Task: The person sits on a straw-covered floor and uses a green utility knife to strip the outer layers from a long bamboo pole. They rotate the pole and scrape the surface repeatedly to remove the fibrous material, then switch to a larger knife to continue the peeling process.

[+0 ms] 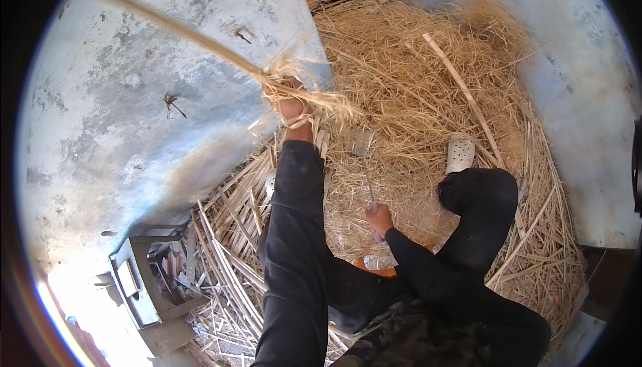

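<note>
My left hand (294, 107), raised on an outstretched arm, is closed around a long pale stalk (200, 47). The stalk slants up toward the far left, and a frayed tuft of dry leaf strips (331, 104) hangs about its lower end and over my wrist. Lower and further right, my right hand (379, 221) grips the handle of a hand tool (369, 190) with a thin metal shaft. A flat grey blade (361, 143) shows beyond the shaft, low over the straw. The two hands are apart, and the tool does not touch the stalk.
Loose straw (408, 79) covers the floor ahead, with a thick bare stalk (465, 93) across it. Stripped stalks (231, 247) lie at left. Walls (154, 73) stand on both sides. A grey box (150, 280) sits lower left. My pale clog (460, 155) rests on straw.
</note>
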Tool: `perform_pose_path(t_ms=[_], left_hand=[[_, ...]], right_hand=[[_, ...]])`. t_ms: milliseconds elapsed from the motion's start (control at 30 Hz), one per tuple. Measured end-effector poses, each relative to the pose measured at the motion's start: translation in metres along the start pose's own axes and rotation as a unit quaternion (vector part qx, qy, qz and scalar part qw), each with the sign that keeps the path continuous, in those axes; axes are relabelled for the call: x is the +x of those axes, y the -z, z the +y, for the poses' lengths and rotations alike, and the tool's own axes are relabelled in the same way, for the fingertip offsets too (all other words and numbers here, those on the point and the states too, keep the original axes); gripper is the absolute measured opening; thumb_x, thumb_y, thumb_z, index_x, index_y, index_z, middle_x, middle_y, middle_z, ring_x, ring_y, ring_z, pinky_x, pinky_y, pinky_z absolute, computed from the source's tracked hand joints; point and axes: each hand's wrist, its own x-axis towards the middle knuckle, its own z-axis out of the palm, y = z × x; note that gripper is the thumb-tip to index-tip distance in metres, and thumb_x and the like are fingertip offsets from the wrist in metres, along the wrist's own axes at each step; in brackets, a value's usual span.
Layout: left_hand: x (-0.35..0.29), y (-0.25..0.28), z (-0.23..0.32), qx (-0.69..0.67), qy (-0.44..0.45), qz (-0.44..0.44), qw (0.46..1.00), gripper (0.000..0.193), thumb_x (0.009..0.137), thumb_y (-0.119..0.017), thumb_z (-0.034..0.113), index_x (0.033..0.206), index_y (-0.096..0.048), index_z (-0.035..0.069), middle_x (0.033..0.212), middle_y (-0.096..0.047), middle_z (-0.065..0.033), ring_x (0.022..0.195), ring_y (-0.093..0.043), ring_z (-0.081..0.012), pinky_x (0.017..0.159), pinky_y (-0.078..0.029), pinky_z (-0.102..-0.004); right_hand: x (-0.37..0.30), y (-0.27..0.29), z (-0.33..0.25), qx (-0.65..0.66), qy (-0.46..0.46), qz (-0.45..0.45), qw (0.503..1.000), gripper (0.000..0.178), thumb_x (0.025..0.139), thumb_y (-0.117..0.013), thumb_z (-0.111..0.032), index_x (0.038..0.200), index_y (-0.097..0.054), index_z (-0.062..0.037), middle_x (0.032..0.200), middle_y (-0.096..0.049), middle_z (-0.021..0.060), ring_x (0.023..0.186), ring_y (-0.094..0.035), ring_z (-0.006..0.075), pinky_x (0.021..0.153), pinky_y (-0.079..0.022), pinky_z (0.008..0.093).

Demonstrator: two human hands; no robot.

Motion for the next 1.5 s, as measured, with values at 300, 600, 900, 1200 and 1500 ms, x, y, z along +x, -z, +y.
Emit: perform_pose_path(t_ms=[300, 600, 900, 1200, 1500], left_hand=[[-0.010, -0.042, -0.006, -0.067, 0.043, 0.059, 0.995, 0.029, 0.094, -0.049, 0.042, 0.100, -0.051, 0.014, 0.081, -0.055, -0.0012, 0.069, -0.056, -0.0142, 0.057, -0.048, -0.0293], [-0.009, 0.005, 0.014, -0.134, 0.104, -0.100, 0.980, 0.037, 0.092, -0.049, 0.049, 0.101, -0.052, 0.014, 0.085, -0.056, -0.0019, 0.072, -0.057, -0.0165, 0.062, -0.050, -0.0338], [0.011, 0.009, 0.006, -0.340, 0.317, -0.258, 0.847, 0.064, 0.079, -0.043, 0.071, 0.086, -0.057, 0.008, 0.074, -0.055, -0.0089, 0.064, -0.051, -0.0231, 0.060, -0.043, -0.0385], [0.034, 0.022, 0.026, -0.310, 0.237, -0.329, 0.860, 0.070, 0.077, -0.051, 0.070, 0.092, -0.060, 0.002, 0.075, -0.058, -0.0126, 0.064, -0.052, -0.0256, 0.057, -0.041, -0.0369], [0.020, 0.017, 0.030, -0.194, 0.180, -0.166, 0.950, 0.059, 0.081, -0.052, 0.064, 0.090, -0.061, 0.007, 0.073, -0.056, -0.0099, 0.061, -0.049, -0.0240, 0.058, -0.042, -0.0361]], right_hand=[[-0.009, -0.009, -0.050, 0.008, 0.213, 0.096, 0.972, 0.014, 0.078, -0.060, -0.012, 0.074, -0.058, 0.0010, 0.060, -0.056, 0.0143, 0.059, -0.058, 0.0244, 0.057, -0.047, 0.0390], [-0.001, -0.001, -0.037, 0.164, 0.034, -0.029, 0.985, 0.015, 0.084, -0.057, -0.014, 0.078, -0.056, -0.0004, 0.053, -0.047, 0.0059, 0.037, -0.046, 0.0159, 0.035, -0.036, 0.0330], [0.055, 0.011, -0.021, 0.165, -0.024, -0.058, 0.984, 0.016, 0.081, -0.060, -0.012, 0.072, -0.051, -0.0013, 0.054, -0.049, 0.0038, 0.037, -0.045, 0.0133, 0.035, -0.036, 0.0313], [0.069, -0.021, 0.026, 0.094, 0.124, 0.003, 0.988, 0.017, 0.078, -0.061, -0.012, 0.073, -0.054, 0.0026, 0.057, -0.049, 0.0088, 0.044, -0.047, 0.0196, 0.044, -0.039, 0.0370], [0.030, -0.044, 0.032, 0.094, 0.173, 0.042, 0.979, 0.014, 0.079, -0.059, -0.009, 0.071, -0.050, -0.0013, 0.052, -0.043, 0.0074, 0.038, -0.044, 0.0183, 0.035, -0.034, 0.0360]])
